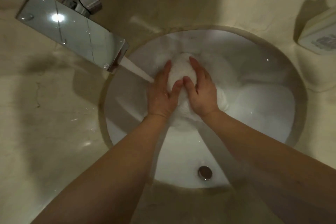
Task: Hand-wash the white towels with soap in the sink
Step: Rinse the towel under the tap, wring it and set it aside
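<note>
In a white sink (181,151) set into a beige stone worktop (45,114), a bunched white towel (179,71) is cupped between two bare hands under a running tap (72,31). The left hand (161,94) is laid along the towel's left side, the right hand (201,91) along its right; fingers are fairly straight and pressed against the cloth, thumbs nearly meeting in front, so each grip is judged open rather than clenched. Water (138,69) is seen falling from the spout to just beside the left hand. More white cloth (263,100), apparently further towels, lies submerged at the right of the basin, though blur makes the count uncertain. A pale box (320,32) stands on the worktop at far right; whether it holds soap cannot be told. The drain (205,172) appears plugged, and the basin is partly filled. With the tap left running, overflow onto the worktop could be caused; splashing is likely if the towel is squeezed hard directly under the stream.
</note>
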Available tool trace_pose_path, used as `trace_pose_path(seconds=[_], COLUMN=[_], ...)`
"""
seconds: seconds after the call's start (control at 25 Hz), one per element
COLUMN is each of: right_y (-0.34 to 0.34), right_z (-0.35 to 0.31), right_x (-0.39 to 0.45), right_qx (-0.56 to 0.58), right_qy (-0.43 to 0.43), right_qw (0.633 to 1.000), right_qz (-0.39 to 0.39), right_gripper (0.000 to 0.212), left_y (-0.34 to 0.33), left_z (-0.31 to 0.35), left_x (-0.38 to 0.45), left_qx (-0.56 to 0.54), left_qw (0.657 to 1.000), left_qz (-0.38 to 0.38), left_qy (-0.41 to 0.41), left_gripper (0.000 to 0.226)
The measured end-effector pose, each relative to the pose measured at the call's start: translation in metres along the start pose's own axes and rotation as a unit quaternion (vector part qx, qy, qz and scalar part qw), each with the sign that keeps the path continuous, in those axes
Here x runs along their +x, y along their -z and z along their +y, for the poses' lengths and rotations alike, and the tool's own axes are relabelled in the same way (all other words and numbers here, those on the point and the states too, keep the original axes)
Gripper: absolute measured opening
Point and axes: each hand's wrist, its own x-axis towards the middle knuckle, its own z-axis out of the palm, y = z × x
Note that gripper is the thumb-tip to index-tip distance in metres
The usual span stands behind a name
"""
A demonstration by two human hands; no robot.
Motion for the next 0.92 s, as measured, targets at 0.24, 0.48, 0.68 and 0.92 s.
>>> trace_pose_path(seconds=[0.24, 0.48, 0.68, 0.92], right_y=[-0.005, -0.004, -0.002, -0.002], right_z=[-0.002, -0.011, -0.018, -0.024], right_x=[0.013, 0.028, 0.039, 0.027], right_qx=[-0.013, -0.028, -0.032, 0.082], right_qy=[-0.078, -0.135, -0.187, -0.228], right_qw=[0.996, 0.99, 0.981, 0.97], right_qz=[0.03, 0.035, 0.032, 0.029], right_gripper=[0.072, 0.085, 0.08, 0.061], left_y=[-0.014, -0.014, -0.015, -0.002], left_z=[-0.009, 0.004, 0.004, 0.02], left_x=[0.014, 0.022, 0.03, 0.039], left_qx=[-0.007, -0.055, -0.093, -0.074], left_qw=[0.993, 0.985, 0.974, 0.966], left_qz=[0.117, 0.124, 0.101, 0.015], left_qy=[0.025, 0.111, 0.183, 0.249], left_gripper=[0.095, 0.099, 0.107, 0.075])
